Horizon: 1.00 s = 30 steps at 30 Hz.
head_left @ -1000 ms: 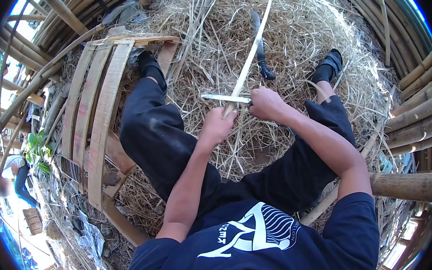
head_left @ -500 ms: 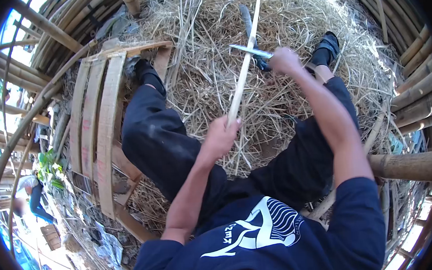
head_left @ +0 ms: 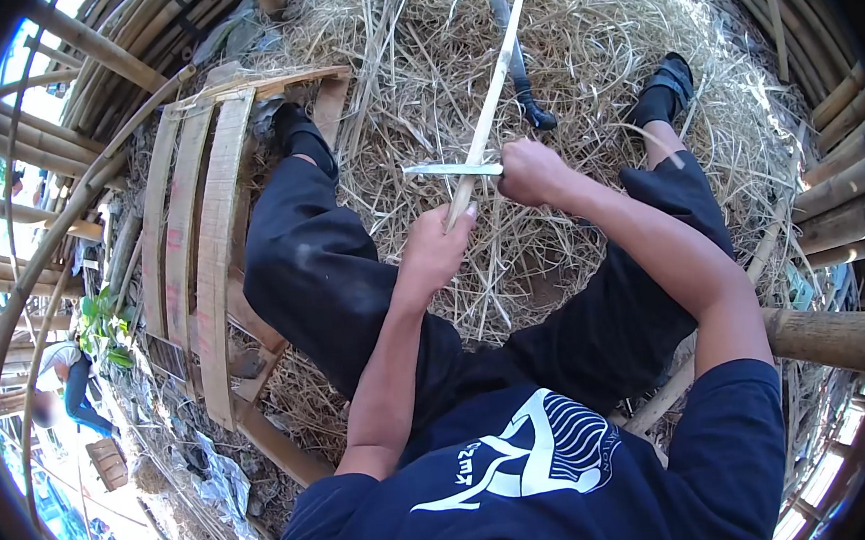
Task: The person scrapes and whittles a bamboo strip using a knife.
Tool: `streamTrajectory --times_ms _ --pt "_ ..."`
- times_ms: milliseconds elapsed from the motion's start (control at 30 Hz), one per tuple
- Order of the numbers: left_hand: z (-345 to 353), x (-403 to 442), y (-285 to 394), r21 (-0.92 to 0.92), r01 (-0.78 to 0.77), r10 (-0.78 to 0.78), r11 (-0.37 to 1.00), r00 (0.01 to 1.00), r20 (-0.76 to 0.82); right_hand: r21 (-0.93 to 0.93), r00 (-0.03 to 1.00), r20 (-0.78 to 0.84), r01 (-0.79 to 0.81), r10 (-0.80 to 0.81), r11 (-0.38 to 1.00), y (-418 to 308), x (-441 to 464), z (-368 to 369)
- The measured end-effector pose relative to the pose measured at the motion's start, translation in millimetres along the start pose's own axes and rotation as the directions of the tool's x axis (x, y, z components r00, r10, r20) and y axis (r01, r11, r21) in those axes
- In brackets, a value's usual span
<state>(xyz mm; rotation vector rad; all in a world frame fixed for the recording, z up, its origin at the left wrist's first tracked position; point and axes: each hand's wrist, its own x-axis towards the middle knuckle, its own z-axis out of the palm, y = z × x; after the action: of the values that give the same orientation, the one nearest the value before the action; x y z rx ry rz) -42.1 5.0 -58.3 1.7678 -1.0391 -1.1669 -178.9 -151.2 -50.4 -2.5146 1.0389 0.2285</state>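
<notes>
My left hand (head_left: 436, 255) is closed around the near end of a long, pale bamboo strip (head_left: 493, 90), which points away from me over the straw. In my right hand (head_left: 534, 173) is a knife (head_left: 441, 171), its handle hidden by my fingers. The blade lies across the strip just beyond my left hand and points left. A dark machete (head_left: 519, 73) with a black handle rests on the straw, partly behind the strip. A thin, curled strand (head_left: 659, 142) shows near my right shin.
Dry straw (head_left: 410, 91) covers the ground between my feet. Wooden slats (head_left: 221, 255) stand by my left leg. A bamboo pole (head_left: 828, 338) juts in at right, and bamboo walls (head_left: 835, 141) curve around. Far left, another person (head_left: 78, 390) is beyond the bamboo.
My right hand has drawn the knife toward me along the strip, close to my left hand. My left hand has barely moved. The machete's handle is now uncovered.
</notes>
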Motion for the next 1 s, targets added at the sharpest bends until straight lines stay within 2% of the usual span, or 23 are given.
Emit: streamTrajectory --times_ms 67,100,133,200,267,333,367,400,467,567,733,833,867,967,1000 --pt "2.3 -6.0 11.6 0.148 -0.015 0.016 0.989 1.0 -0.007 0.048 0.994 -0.069 -0.086 0.089 0.995 9.1 6.3 -0.2" --pt "0.8 -14.7 27.0 0.132 0.053 -0.054 0.99 0.998 0.009 0.048 0.986 -0.071 -0.15 0.153 0.988 20.9 13.9 -1.9" --pt "1.6 -17.0 24.2 0.143 0.045 -0.048 0.989 0.999 0.019 0.051 0.972 -0.079 -0.217 0.221 0.975 35.3 21.8 -7.3" --pt "2.5 -20.4 13.4 0.155 -0.029 0.026 0.987 0.999 0.018 -0.008 0.967 -0.13 -0.223 0.22 0.975 59.6 25.9 -28.2" --pt "1.9 -16.5 11.8 0.128 -0.026 0.023 0.991 0.999 0.026 -0.035 0.959 -0.108 -0.265 0.26 0.964 54.6 25.3 -37.4" --pt "1.4 -12.2 12.9 0.014 0.054 -0.055 0.998 0.998 0.016 0.109 0.927 -0.08 -0.358 0.367 0.927 54.7 28.0 -21.9" --pt "-0.5 -11.0 13.6 0.012 0.055 -0.055 0.998 0.998 0.005 0.136 0.93 -0.114 -0.335 0.35 0.933 53.5 28.3 -9.8" --pt "-1.7 -10.7 14.6 0.01 0.062 -0.062 0.998 0.998 0.0 0.146 0.942 -0.065 -0.317 0.329 0.937 37.3 18.6 -15.8" --pt "-5.2 -12.2 17.5 0.017 0.097 -0.097 0.995 0.995 -0.008 0.116 0.975 0.006 -0.221 0.222 0.968 17.3 7.4 -15.5" --pt "-5.8 -7.0 11.6 0.04 0.082 -0.081 0.996 0.996 -0.023 0.071 0.999 0.017 -0.047 0.045 0.996 1.6 -5.6 -1.5" --pt "-2.1 -4.9 0.7 0.042 0.029 -0.03 0.999 0.999 0.02 0.068 0.998 -0.04 -0.036 0.039 0.997 8.9 2.0 1.3" --pt "-1.1 -9.8 11.8 0.058 0.034 -0.035 0.998 0.999 0.013 -0.015 0.991 -0.132 0.009 -0.011 1.0 18.3 15.2 1.0" --pt "-0.8 -12.6 15.2 0.059 0.049 -0.05 0.997 0.999 0.016 -0.004 0.995 -0.088 -0.039 0.039 0.999 22.2 17.0 -0.8" --pt "-0.2 -11.7 15.8 0.097 0.038 -0.039 0.995 0.999 0.011 -0.013 0.99 -0.142 -0.017 0.015 1.0 34.1 24.8 -2.1" --pt "0.7 -10.1 14.4 0.122 0.021 -0.02 0.992 1.0 -0.004 0.002 0.989 -0.133 -0.07 0.069 0.998 36.3 28.6 -6.2"
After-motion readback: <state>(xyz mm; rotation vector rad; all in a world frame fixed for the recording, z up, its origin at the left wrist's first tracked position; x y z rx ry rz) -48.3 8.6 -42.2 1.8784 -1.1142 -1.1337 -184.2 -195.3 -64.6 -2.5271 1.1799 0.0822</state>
